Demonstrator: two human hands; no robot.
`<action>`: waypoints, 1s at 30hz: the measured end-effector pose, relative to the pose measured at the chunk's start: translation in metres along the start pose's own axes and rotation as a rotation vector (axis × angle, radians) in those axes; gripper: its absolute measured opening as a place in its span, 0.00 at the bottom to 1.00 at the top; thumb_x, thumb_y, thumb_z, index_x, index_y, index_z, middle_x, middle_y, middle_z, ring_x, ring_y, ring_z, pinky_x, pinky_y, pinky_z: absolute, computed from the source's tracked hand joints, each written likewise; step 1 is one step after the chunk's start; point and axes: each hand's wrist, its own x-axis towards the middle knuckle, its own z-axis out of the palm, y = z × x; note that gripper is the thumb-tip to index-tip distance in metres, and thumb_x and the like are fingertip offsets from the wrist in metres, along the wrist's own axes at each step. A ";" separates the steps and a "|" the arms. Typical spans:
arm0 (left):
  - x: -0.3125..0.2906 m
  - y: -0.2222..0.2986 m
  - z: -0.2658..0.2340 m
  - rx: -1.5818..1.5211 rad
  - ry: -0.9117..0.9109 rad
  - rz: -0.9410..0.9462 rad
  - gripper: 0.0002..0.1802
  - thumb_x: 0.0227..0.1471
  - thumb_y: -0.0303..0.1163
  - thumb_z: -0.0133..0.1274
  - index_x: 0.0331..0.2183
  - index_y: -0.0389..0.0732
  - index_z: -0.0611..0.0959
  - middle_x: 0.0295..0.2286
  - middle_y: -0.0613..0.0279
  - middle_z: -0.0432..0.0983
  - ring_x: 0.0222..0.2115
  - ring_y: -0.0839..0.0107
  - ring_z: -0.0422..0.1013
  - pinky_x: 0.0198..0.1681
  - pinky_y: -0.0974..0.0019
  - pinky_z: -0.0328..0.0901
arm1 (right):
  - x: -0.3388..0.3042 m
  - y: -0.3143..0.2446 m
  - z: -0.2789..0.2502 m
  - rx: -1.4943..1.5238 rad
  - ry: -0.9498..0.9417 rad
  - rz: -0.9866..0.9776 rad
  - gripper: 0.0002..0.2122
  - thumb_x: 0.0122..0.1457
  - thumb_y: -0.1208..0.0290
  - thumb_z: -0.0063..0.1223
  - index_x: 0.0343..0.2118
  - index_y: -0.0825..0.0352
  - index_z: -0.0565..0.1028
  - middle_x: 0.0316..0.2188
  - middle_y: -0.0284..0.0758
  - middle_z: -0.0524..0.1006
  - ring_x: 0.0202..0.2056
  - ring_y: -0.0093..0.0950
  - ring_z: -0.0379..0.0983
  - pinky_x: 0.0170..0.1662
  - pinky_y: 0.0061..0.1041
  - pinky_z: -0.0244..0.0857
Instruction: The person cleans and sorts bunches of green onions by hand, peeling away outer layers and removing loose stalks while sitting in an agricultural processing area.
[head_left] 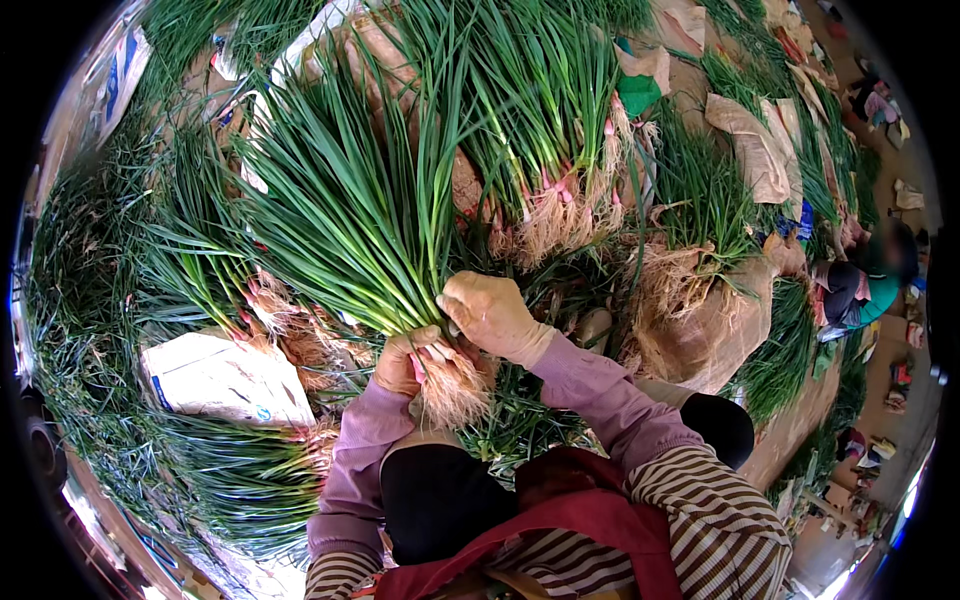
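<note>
In front of my lap, both hands hold a large bunch of green onions (350,215), its long leaves fanning away from me and its pinkish bulbs and tan roots hanging toward me. My left hand (402,362) is closed round the bunch just above the roots. On the right side of the stems, my right hand (490,312) is bent inward with its fingers curled against them. Both hands look gloved in pale tan. Some right fingertips are hidden behind the hand. Just beyond lies another bunch of green onions (550,150) with roots toward me.
Smaller onion bunches (235,290) lie at left, beside a white sack piece (228,378). Another bunch (250,490) is at lower left. On the right, roots rest on a tan mesh sack (735,335). Farther right sits another person (865,290). Loose leaves (90,290) cover the ground.
</note>
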 end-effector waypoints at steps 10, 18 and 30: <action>-0.012 0.013 0.016 -0.070 -0.181 0.173 0.23 0.42 0.26 0.55 0.43 0.35 0.69 0.28 0.53 0.72 0.33 0.41 0.73 0.35 0.39 0.70 | 0.001 0.091 -0.084 0.082 -0.326 0.728 0.07 0.53 0.68 0.50 0.25 0.65 0.77 0.23 0.35 0.76 0.29 0.33 0.74 0.33 0.33 0.68; 0.005 0.006 0.017 -0.057 -0.215 0.140 0.26 0.40 0.29 0.57 0.44 0.33 0.71 0.34 0.50 0.74 0.38 0.47 0.73 0.39 0.44 0.70 | 0.036 0.188 -0.122 -0.380 0.034 0.664 0.10 0.57 0.67 0.51 0.34 0.67 0.77 0.27 0.37 0.77 0.28 0.23 0.72 0.37 0.21 0.68; 0.009 -0.016 -0.039 0.029 0.053 -0.045 0.22 0.48 0.35 0.51 0.40 0.26 0.75 0.32 0.40 0.76 0.29 0.53 0.75 0.33 0.58 0.72 | -0.002 0.007 -0.005 0.179 -0.149 0.151 0.06 0.54 0.71 0.51 0.27 0.69 0.72 0.20 0.41 0.70 0.26 0.39 0.70 0.29 0.30 0.63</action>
